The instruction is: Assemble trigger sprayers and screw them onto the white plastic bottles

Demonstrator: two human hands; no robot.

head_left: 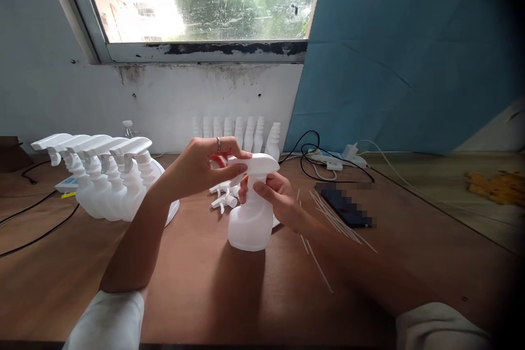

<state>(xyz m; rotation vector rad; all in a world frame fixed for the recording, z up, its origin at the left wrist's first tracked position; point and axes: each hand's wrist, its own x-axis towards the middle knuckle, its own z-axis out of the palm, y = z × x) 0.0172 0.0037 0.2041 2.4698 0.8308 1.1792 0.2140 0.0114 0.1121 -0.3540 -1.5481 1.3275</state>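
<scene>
A white spray bottle (251, 227) stands upright on the brown table in front of me, its trigger head (262, 162) seated on the neck. My left hand (213, 161), a ring on one finger, pinches the nozzle end of that head between thumb and fingers. Around the bottle's neck, just under the head, my right hand (281, 197) is closed, thumb on the near side. Behind the bottle, loose white trigger heads (225, 197) lie on the table, partly hidden by my left hand and the bottle.
Several spray bottles with heads (110, 180) stand in a row at left. Headless bottles (249, 134) line the wall. Thin white tubes (336, 219) and a dark phone (344, 205) lie at right. Black cables (315, 153) and a power strip (336, 158) are behind them.
</scene>
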